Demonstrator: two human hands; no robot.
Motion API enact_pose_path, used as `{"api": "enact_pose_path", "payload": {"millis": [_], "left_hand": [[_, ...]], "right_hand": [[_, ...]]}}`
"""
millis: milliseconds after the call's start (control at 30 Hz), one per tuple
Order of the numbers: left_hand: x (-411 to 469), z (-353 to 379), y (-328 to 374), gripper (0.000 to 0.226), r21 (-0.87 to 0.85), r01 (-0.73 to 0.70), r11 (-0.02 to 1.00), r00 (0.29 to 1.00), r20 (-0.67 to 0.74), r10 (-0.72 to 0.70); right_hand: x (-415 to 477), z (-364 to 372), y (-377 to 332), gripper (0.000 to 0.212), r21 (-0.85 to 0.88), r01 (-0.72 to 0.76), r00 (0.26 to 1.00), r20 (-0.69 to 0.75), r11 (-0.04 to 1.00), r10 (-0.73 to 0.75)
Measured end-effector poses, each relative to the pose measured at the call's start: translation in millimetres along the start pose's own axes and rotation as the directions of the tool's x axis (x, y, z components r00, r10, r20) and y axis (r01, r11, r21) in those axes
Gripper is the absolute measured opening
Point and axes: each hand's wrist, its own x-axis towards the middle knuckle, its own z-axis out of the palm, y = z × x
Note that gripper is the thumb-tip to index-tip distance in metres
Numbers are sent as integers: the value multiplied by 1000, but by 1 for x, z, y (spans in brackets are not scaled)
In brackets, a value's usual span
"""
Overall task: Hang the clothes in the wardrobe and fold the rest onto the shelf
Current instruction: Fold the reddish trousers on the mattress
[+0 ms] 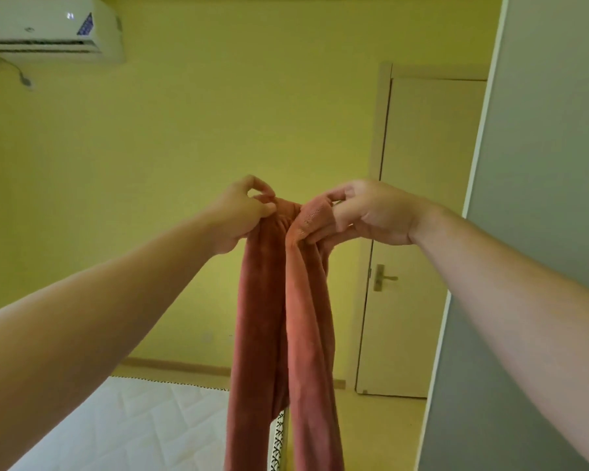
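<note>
The left grip (244, 215) and the right grip (364, 217) each pinch the top edge of the red garment (262, 317), which hangs straight down below them. I think it is better to spread this edge flat first. Under the grips lies the mattress (133, 426); to their right the grey wardrobe panel (541, 164) stands close

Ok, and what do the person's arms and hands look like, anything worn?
The left forearm and right forearm are bare, no sleeves in view. The left hand and right hand wear no gloves; no watch, bracelet or ring is visible.
</note>
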Motion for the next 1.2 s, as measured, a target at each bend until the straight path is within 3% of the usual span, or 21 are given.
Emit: {"api": "enact_pose_path", "payload": {"millis": [100,167,233,300,400,567,700,767,933,1100,1200], "left_hand": [[-16,10,8,19,-59,-22,998,994,108,28],[-27,16,15,13,-113,-29,993,985,168,48],[-37,20,20,34,-114,-46,992,973,220,71],[-41,24,19,41,-51,-113,992,968,219,122],[-42,22,14,14,-79,-173,982,964,189,185],[-44,14,15,2,-104,-196,975,932,291,218],[-41,5,13,7,-109,-179,978,945,256,202],[-36,-3,12,8,-133,-174,976,948,246,203],[-21,-25,3,10,-140,-179,974,956,209,206],[-6,-44,-8,10,-96,-191,977,965,162,205],[-3,-61,-10,28,-12,-166,986,952,258,163]], "right_hand": [[1,9,-7,21,-223,3,988,-153,975,-38],[2,15,-8,22,-317,-12,975,-214,948,-59],[1,21,-8,23,-363,-11,959,-267,932,-93],[1,23,-9,25,-392,9,940,-309,920,-141],[-1,23,-11,34,-428,-14,923,-353,904,-153],[-9,15,-16,55,-434,-254,943,-309,864,122],[-21,11,-10,46,-553,-459,884,-209,695,418],[-23,12,-2,39,-532,-486,860,-150,694,487],[-23,12,11,46,-320,-327,942,-31,889,335],[-3,23,6,33,-289,-188,965,-230,939,122],[8,26,4,26,-325,-154,957,-284,933,59]]}}
